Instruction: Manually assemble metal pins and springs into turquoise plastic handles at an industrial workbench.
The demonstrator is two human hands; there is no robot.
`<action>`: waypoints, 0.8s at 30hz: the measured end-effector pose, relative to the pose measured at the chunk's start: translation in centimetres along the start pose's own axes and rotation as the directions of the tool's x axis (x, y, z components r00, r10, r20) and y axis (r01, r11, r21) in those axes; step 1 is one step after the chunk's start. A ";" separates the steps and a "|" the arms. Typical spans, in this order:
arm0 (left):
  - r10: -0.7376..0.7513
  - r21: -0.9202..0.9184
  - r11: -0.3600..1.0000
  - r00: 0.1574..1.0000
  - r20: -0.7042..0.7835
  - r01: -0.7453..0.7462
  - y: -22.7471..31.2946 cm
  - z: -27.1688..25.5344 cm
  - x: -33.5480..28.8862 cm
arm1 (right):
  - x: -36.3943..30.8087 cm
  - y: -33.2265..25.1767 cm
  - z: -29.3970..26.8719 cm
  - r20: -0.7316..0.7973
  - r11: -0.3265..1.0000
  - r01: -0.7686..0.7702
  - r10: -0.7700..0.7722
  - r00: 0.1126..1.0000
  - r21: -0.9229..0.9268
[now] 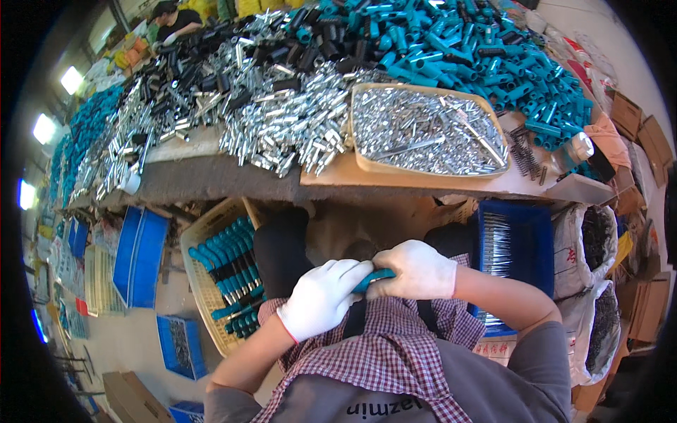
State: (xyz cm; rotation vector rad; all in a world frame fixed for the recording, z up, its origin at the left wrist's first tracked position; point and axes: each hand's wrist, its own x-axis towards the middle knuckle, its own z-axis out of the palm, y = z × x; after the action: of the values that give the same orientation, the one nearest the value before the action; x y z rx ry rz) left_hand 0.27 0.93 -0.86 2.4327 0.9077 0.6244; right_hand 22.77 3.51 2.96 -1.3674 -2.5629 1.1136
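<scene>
Both my hands wear white gloves and meet over my lap. My left hand (321,297) and my right hand (417,269) grip the two ends of one teal handle piece (374,278), most of which is hidden between the gloves. Under my left elbow stands a tan basket (201,240) with several finished teal-and-black handles (229,271). On the table edge ahead lies a shallow tan tray (367,166) full of small shiny metal parts.
The table carries heaps of teal sleeves (486,53), black sleeves (211,60) and silver metal parts (282,120). A blue crate (539,243) with metal rods stands at my right. Blue bins (141,257) and sacks (589,247) sit on the floor. Another person (173,17) works far back.
</scene>
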 end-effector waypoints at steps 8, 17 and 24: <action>-0.418 -0.320 0.880 0.891 -0.177 0.350 1.5 1.5 0.3 | 0.5 8.1 -8.5 -0.776 0.936 -0.309 0.069 0.627 -0.166; -0.424 -0.272 0.886 0.894 -0.145 0.376 1.6 1.5 0.5 | 3.0 10.5 -9.2 -0.736 0.921 -0.376 0.185 0.651 -0.101; -0.426 -0.272 0.887 0.888 -0.171 0.373 1.3 0.6 0.1 | 1.2 10.5 -10.1 -0.802 0.961 -0.274 0.187 0.567 0.030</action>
State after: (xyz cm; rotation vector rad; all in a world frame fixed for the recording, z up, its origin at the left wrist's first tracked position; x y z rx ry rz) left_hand 1.32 -0.07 -0.57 1.9102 1.3086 0.8085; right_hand 32.97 13.93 3.75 -1.7307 -1.7967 0.2155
